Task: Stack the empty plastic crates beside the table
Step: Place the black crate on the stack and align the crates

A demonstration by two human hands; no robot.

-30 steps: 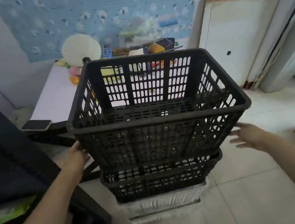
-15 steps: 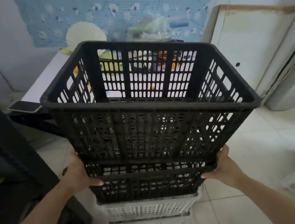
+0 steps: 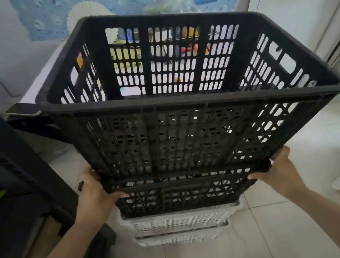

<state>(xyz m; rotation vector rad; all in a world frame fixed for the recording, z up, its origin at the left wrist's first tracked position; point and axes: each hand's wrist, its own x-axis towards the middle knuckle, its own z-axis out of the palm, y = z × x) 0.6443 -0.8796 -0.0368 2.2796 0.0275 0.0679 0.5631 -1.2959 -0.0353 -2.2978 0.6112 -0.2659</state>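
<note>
Tiled floor (image 3: 285,233), black slotted crates (image 3: 189,139) nested atop white crates (image 3: 181,222), hands gripping

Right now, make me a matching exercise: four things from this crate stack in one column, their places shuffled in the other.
Things:
1. top black crate
2. white crates
3. left hand
4. smartphone

Places:
A. on the table corner
B. bottom of the stack
C. grips the lower black crate's left rim
D. nested highest, tilted

Pairs: 1-D, 2-B, 3-C, 4-A
</note>
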